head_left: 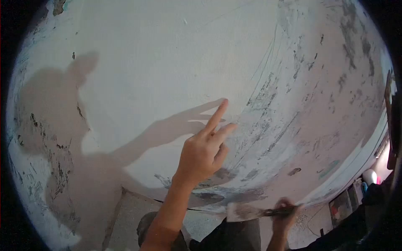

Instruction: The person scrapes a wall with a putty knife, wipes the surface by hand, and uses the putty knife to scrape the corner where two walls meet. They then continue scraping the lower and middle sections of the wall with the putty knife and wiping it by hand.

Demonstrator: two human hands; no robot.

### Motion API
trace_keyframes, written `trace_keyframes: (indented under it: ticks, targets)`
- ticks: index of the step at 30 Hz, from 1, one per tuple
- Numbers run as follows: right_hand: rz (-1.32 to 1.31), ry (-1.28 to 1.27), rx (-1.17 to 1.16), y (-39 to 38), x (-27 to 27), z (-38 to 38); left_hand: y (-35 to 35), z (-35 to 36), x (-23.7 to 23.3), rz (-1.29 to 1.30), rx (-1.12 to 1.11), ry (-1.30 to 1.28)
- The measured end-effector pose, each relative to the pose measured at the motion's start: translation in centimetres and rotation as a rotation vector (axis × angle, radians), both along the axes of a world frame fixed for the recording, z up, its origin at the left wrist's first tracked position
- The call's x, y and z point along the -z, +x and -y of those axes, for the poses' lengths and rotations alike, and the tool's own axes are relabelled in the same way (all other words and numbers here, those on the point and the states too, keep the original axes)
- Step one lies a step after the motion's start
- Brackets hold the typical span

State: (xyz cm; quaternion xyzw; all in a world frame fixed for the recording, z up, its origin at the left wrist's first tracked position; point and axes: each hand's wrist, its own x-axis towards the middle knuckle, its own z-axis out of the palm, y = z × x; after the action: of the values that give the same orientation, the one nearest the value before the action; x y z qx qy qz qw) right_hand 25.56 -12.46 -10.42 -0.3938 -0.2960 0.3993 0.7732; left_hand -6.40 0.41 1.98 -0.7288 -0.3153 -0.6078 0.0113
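"That's a bare left forearm point(171, 213) closest to us, rising from the bottom edge?"

"Yes, with dark trouser legs point(236, 236) beside it."

"And the right hand point(285, 215)?"

"Low, right of centre and a little blurred. Its grip is clamped on the dark handle of a putty knife point(251, 212). The broad, flat blade points left, in front of one trouser leg; whether it touches anything, I can't tell."

"What about the left hand point(204, 152)?"

"Its grip is apart, with nothing in it. The index finger is stretched out and the others are loosely bent, in front of the wall point(146, 62). The fingertip meets its own shadow, so it looks to be touching the surface."

"How does that wall look?"

"Pale in the middle, scratched and darkly scuffed towards the right, where it turns pinkish. A person's shadow point(159, 136) falls across the left part, near dark chipped spots."

"And beyond?"

"Floor point(132, 219) under the wall's lower edge. Off to the right, an open container point(347, 205) of things too dim to name, near a white rounded object point(369, 176)."
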Motion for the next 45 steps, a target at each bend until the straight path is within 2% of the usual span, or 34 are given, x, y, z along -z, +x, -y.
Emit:
trace_keyframes:
  ticks: [1, 2, 3, 5, 6, 8, 9, 10, 11, 13, 15, 17, 19, 21, 23, 25, 26, 27, 29, 30, 34, 37, 39, 41, 43, 45]
  targets:
    - [-0.108, 0.179, 0.125, 1.4, -0.9, 0.1, -0.3, 0.3, 0.0, 0.064, 0.028, -0.023]
    - [-0.129, 0.271, 0.287, 0.1, -4.3, 0.6, -0.4, 0.4, 0.2, 0.111, 0.101, -0.036]
    - [-0.012, 0.436, 0.256, 1.3, -5.1, 0.9, -0.4, 0.8, 0.3, 0.114, 0.11, -0.034]
    - [-0.117, 0.532, 0.527, -2.4, -10.3, 0.1, -0.4, 1.5, 0.2, 0.131, 0.216, -0.078]
    - [-0.113, 0.532, 0.535, -1.8, -10.3, 0.6, -0.4, 2.1, 0.1, 0.103, 0.228, -0.076]
    - [0.281, 0.5, 0.307, -0.2, -9.6, 0.5, 0.2, 2.4, 1.3, 0.123, 0.288, -0.115]
    - [0.274, 0.529, 0.304, 0.0, -8.2, 0.1, 0.3, 2.1, 2.0, 0.138, 0.337, -0.142]
    - [0.284, 0.475, 0.133, 0.1, -5.9, -0.1, 0.5, 2.1, 3.2, 0.144, 0.483, -0.273]
    - [0.298, 0.412, -0.04, -0.2, -4.7, -0.4, 1.1, 2.8, 3.0, 0.143, 0.473, -0.257]
    - [0.504, 0.278, -0.055, -4.2, -4.9, 0.5, 3.1, 4.2, 2.2, 0.05, 0.689, -0.25]
    - [0.585, 0.274, -0.088, -6.0, -5.1, 0.3, 4.0, 3.8, 3.4, 0.033, 0.737, -0.31]
    - [0.758, 0.157, 0.024, -8.0, -5.5, 0.1, 4.7, 3.5, 3.7, 0.006, 0.797, -0.372]
    - [0.707, 0.098, 0.041, -9.1, -6.8, -0.7, 5.2, 3.3, 3.6, 0.488, 1.156, -0.659]
    - [0.829, 0.052, 0.011, -8.6, -7.1, -2.1, 4.9, 2.8, 3.3, 0.558, 1.166, -0.683]
    - [0.931, 0.004, 0.036, -8.4, -8.4, -3.2, 4.9, 1.9, 3.3, 0.678, 1.038, -0.63]
    - [1.32, 0.36, 0.187, -8.3, -9.1, -4.9, 5.0, 0.8, 2.5, 0.72, 0.952, -0.614]
    - [1.356, 0.379, 0.219, -8.4, -9.7, -5.0, 5.0, 0.0, 2.3, 0.724, 0.858, -0.639]
    - [1.356, 0.377, 0.22, -8.5, -10.9, -4.5, 5.1, -0.4, 2.1, 0.726, 0.765, -0.671]
    - [1.362, 0.103, 0.143, -8.4, -13.2, -3.8, 4.5, -0.8, 0.9, 0.692, 0.784, -0.66]
    - [1.394, 0.3, 0.199, -7.6, -13.1, -4.9, 4.3, -1.1, 0.3, 0.665, 0.801, -0.654]
    - [1.563, 0.233, 0.147, -6.6, -16.2, -4.8, 4.8, -1.8, -0.4, 0.712, 0.772, -0.696]
    - [1.627, 0.281, 0.087, -6.5, -17.8, -5.9, 5.1, -1.6, -0.6, 0.823, 0.817, -0.672]
    - [1.627, 0.279, 0.08, -6.7, -18.1, -5.5, 5.1, -1.3, -1.1, 0.883, 0.775, -0.566]
    - [1.622, 0.287, 0.08, -7.1, -17.9, -5.5, 5.2, -1.3, -1.2, 0.873, 0.768, -0.572]
    - [1.587, 0.42, 0.116, -7.0, -17.6, -5.7, 5.7, -1.6, -0.9, 0.899, 0.79, -0.578]
    - [1.582, 0.361, 0.112, -7.2, -17.3, -5.1, 5.5, -1.4, -1.1, 0.874, 0.786, -0.582]
